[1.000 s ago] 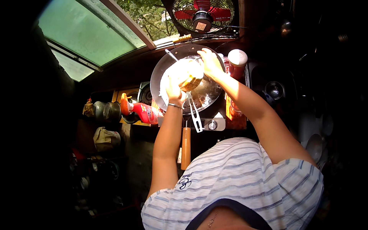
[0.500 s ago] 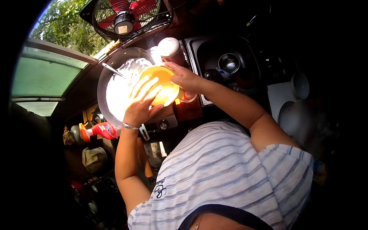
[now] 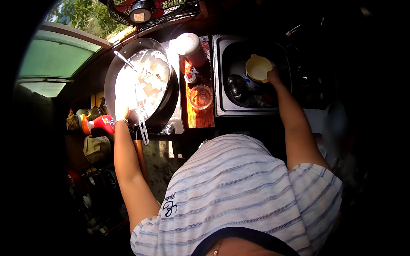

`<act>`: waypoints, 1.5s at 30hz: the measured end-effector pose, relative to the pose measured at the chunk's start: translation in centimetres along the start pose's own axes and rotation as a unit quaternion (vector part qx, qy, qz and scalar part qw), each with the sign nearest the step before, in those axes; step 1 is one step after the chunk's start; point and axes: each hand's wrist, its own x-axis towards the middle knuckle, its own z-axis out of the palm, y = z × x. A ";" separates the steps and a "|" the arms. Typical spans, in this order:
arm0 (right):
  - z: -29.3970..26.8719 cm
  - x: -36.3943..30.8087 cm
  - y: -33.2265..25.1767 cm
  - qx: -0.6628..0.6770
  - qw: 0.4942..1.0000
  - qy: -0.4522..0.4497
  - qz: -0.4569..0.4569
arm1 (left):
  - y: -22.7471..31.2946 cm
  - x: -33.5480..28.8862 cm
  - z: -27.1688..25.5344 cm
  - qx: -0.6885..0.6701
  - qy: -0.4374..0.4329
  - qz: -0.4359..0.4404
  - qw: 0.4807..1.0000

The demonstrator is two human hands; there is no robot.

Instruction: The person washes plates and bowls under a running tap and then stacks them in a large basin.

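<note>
My right hand (image 3: 273, 76) grips the rim of a yellow bowl (image 3: 258, 68) above the sink (image 3: 219, 81). The inside of the bowl faces up. My left hand (image 3: 122, 110) is at the near left rim of a large wok (image 3: 109, 81); glare washes out its fingers, so I cannot tell whether they hold anything. Bright, wet-looking food (image 3: 156, 77) lies in the wok, partly bleached by sunlight. A spoon (image 3: 122, 59) leans on the far left side of the wok. A utensil with a slotted handle (image 3: 144, 131) sticks out over the near rim.
Between wok and sink stand a white-lidded jar (image 3: 188, 44), a small jar (image 3: 190, 77) and a glass bowl (image 3: 200, 97) on a wooden board (image 3: 200, 122). A red spray bottle (image 3: 102, 123) lies left of my left wrist. A fan (image 3: 141, 10) sits by the window.
My right hand has carried the yellow bowl from over the wok rightward to above the sink. My left hand has left the bowl and dropped to the wok's near left rim.
</note>
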 end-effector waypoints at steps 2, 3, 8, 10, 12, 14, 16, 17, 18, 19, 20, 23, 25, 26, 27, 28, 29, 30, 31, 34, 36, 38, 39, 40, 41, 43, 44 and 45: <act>0.2 0.1 0.4 -0.068 0.997 -0.023 0.013 | -0.3 -0.3 1.2 -0.374 0.020 -0.221 0.901; 0.4 0.0 0.9 -0.055 0.998 -0.008 0.029 | 0.3 -0.1 1.8 -0.572 0.010 -0.329 0.751; -1.6 -1.1 3.2 -0.097 0.995 0.024 0.002 | 10.2 4.0 0.6 -0.618 -0.082 -0.418 0.660; -2.8 -4.4 -4.6 -0.058 0.989 -0.050 -0.126 | 4.2 0.1 2.2 -0.600 -0.022 -0.408 0.688; -4.4 -3.9 -5.3 -0.201 0.957 -0.109 -0.181 | 9.4 2.5 0.4 -0.487 0.002 -0.290 0.824; -6.9 -9.9 -14.0 -0.081 0.950 -0.197 -0.229 | 11.7 1.9 -1.7 -0.260 0.095 -0.150 0.949; -8.6 -15.5 -21.8 -0.029 0.927 -0.276 -0.253 | 13.4 1.8 -4.2 -0.084 0.208 -0.071 0.972; -8.6 -17.7 -24.8 0.019 0.895 -0.294 -0.336 | 13.7 1.8 -5.3 -0.044 0.242 -0.057 0.968; -7.9 -19.1 -27.2 0.016 0.863 -0.292 -0.412 | 13.7 1.8 -6.2 -0.034 0.256 -0.056 0.965; -7.0 -21.0 -29.9 0.062 0.839 -0.323 -0.433 | 13.6 1.8 -6.8 -0.032 0.263 -0.058 0.963; -5.6 -22.3 -32.2 0.057 0.814 -0.319 -0.482 | 13.7 1.8 -7.6 -0.056 0.255 -0.069 0.963; 0.8 -25.4 -37.4 0.058 0.754 -0.347 -0.555 | 15.1 1.7 -10.3 -0.145 0.195 -0.117 0.963; 6.9 -22.4 -39.8 0.054 0.765 -0.236 -0.597 | 12.2 2.0 -8.4 -0.269 0.174 -0.180 0.930; 10.6 -18.6 -40.3 0.001 0.795 -0.187 -0.576 | 11.5 2.5 -7.7 -0.380 0.160 -0.212 0.886; 9.4 -19.9 -41.3 -0.118 0.822 -0.163 -0.533 | 10.9 1.6 -8.4 -0.442 0.032 -0.170 0.880; 12.0 -17.6 -40.9 -0.146 0.828 -0.154 -0.520 | 9.5 1.9 -6.9 -0.478 0.032 -0.109 0.871; 14.5 -15.3 -39.1 -0.138 0.811 -0.148 -0.548 | 9.2 2.3 -5.9 -0.515 0.013 -0.081 0.853; 16.1 -13.9 -38.2 -0.130 0.792 -0.146 -0.578 | 9.5 2.3 -5.6 -0.547 0.000 -0.097 0.831; 15.9 -14.4 -38.9 -0.162 0.803 -0.169 -0.548 | 9.6 1.8 -5.5 -0.578 -0.011 -0.115 0.808; 14.5 -15.7 -41.1 -0.167 0.845 -0.186 -0.473 | 10.1 0.6 -5.5 -0.643 -0.048 -0.156 0.748; 11.8 -17.2 -43.1 -0.053 0.900 -0.187 -0.389 | 10.3 -0.1 -5.4 -0.665 -0.066 -0.169 0.724; 10.0 -17.7 -44.2 0.170 0.872 -0.327 -0.321 | 10.9 0.2 -5.3 -0.673 -0.071 -0.158 0.719; 9.9 -18.2 -44.7 0.244 0.846 -0.341 -0.331 | 11.1 0.6 -5.2 -0.671 -0.066 -0.148 0.724; 9.1 -20.6 -45.7 0.217 0.844 -0.340 -0.352 | 10.8 0.6 -5.0 -0.664 -0.048 -0.141 0.732; 9.4 -21.3 -46.0 0.162 0.859 -0.323 -0.363 | 10.8 0.9 -5.1 -0.655 -0.034 -0.126 0.744; 13.3 -21.5 -45.3 0.050 0.866 -0.221 -0.445 | 11.1 1.6 -5.3 -0.652 -0.041 -0.102 0.750; 15.6 -21.1 -44.6 -0.012 0.861 -0.184 -0.474 | 11.1 1.6 -5.3 -0.664 -0.058 -0.105 0.738; 16.8 -22.2 -44.0 -0.059 0.857 -0.165 -0.484 | 10.8 1.4 -5.3 -0.677 -0.077 -0.116 0.723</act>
